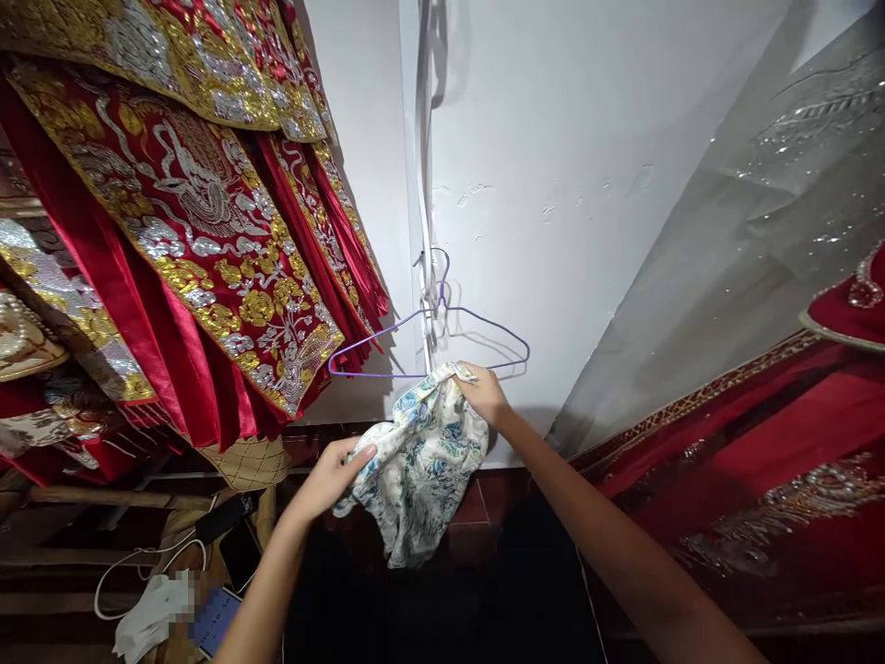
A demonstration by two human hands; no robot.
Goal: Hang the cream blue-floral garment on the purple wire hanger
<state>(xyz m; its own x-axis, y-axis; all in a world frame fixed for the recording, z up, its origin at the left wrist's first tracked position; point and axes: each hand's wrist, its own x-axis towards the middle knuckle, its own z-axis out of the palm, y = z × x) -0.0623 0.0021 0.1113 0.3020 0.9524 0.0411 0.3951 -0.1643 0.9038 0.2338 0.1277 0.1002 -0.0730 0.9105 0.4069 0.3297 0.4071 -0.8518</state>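
Gripping the upper edge of a blue-and-white floral cloth point(418, 461), the right hand point(484, 395) was closed on the fabric just below the bottom bar of a purple wire hanger point(429, 346). The left hand point(332, 478) was pinched on the cloth's left edge, lower and nearer, with the fingers curled over the fold. Between the two hands the cloth hung bunched, and its loose end drooped down over the dark floor. The hanger's hook was caught on a white cable point(423, 184) that ran up the white wall point(553, 184) at the far middle of the scene. To the left, red garments with gold and silver embroidery point(200, 240) hung in a row, their hems slanting down toward the hanger's left tip. On the right, a clear plastic cover point(747, 240) lay over more red embroidered fabric point(761, 443). At the near left, low down, lay a woven quilted bag point(249, 461), a white cord point(138, 563) and a dark tablet point(221, 521).
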